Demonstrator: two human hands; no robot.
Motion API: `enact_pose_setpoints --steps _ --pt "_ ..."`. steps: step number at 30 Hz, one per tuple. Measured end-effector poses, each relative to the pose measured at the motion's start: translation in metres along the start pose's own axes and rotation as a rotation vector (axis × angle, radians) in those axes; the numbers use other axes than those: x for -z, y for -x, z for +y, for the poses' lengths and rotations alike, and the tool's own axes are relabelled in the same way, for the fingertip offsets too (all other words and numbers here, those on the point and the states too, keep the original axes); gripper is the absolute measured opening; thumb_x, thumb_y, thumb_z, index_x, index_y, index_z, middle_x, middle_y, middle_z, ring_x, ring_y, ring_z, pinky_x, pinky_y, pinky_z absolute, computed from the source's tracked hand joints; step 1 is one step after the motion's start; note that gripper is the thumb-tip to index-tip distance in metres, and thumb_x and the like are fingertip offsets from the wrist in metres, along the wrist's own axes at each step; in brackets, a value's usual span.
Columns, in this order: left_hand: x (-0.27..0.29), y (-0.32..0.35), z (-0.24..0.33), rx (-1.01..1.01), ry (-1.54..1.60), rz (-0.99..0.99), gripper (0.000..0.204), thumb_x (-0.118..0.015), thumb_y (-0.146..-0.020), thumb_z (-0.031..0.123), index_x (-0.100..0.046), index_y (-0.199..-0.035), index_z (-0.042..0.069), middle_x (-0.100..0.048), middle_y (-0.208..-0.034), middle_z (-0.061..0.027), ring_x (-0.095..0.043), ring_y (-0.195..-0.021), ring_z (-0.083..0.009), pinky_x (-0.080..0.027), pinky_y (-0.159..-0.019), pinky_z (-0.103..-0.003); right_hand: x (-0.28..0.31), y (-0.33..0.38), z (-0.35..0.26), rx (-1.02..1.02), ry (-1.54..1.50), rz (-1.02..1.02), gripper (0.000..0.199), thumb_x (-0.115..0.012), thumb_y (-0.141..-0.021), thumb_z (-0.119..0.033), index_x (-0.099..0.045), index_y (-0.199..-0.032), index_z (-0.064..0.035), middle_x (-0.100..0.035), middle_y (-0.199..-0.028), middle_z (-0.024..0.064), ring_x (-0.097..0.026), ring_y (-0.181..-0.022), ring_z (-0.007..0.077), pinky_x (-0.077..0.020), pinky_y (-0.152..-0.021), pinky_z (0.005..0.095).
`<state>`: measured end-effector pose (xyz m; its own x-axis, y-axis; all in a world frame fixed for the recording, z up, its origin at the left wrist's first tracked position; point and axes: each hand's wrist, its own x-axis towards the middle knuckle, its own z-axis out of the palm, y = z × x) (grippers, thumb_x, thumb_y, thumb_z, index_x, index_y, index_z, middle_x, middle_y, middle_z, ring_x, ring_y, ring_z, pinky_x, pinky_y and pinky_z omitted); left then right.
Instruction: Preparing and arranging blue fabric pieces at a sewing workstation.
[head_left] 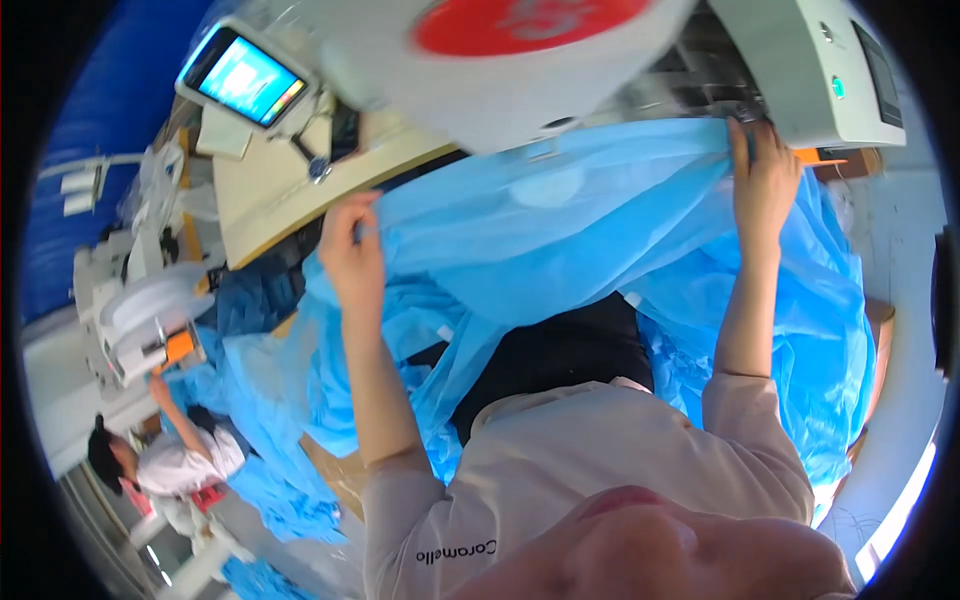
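Observation:
A thin, light blue sheet of fabric (560, 240) hangs stretched between my two hands, its upper edge running along the front of a white machine (480, 90). My left hand (352, 245) is closed with bent fingers on the sheet's left end. At the opposite end, my right hand (766, 185) pinches the upper corner close to the machine's right part. From both hands the cloth falls in loose folds over my lap. What lies beneath the machine's head is mostly hidden.
A lit touch screen (245, 78) stands at the upper left over a pale tabletop (245, 205). The machine's grey-white housing (800, 70) carries a green button. More blue cloth (810, 350) bulges at the right. A co-worker (185, 460) sits at another machine (140, 330) at far left.

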<state>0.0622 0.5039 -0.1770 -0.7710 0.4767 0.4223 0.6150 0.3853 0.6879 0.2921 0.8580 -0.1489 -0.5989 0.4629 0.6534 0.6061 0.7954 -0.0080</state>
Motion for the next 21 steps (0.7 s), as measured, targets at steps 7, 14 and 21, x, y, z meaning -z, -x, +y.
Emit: enact_pose_setpoints --steps 7,14,21 --pt "0.05 0.002 0.017 0.122 -0.014 -0.214 0.014 -0.063 -0.079 0.008 -0.063 -0.092 0.007 -0.065 -0.09 -0.0093 -0.064 -0.082 -0.0269 -0.049 -0.064 -0.034 0.026 0.003 -0.009 0.05 -0.253 0.17 0.016 -0.071 -0.079 -0.011 -0.065 -0.091 -0.0033 -0.066 -0.087 0.0084 -0.061 -0.08 0.0215 -0.0452 -0.07 0.0324" --pt "0.059 0.059 0.003 0.05 -0.474 -0.598 0.038 -0.056 -0.086 0.044 -0.062 -0.076 0.008 -0.059 -0.066 -0.014 -0.058 -0.068 -0.0353 -0.045 -0.058 -0.043 0.007 0.009 -0.082 0.125 -0.798 -0.543 0.034 -0.045 -0.097 -0.023 -0.046 -0.123 -0.0008 -0.057 -0.113 0.014 -0.049 -0.111 0.0252 -0.0313 -0.1 0.0351" --pt "0.102 0.096 -0.046 0.153 -0.299 -0.319 0.038 -0.057 -0.085 0.045 -0.065 -0.074 0.009 -0.063 -0.07 -0.0107 -0.061 -0.07 -0.0306 -0.048 -0.058 -0.04 -0.036 0.003 -0.05 -0.212 -0.817 -0.039 0.028 -0.055 -0.094 -0.022 -0.062 -0.104 0.0033 -0.063 -0.099 0.015 -0.06 -0.088 0.0214 -0.048 -0.077 0.0316"
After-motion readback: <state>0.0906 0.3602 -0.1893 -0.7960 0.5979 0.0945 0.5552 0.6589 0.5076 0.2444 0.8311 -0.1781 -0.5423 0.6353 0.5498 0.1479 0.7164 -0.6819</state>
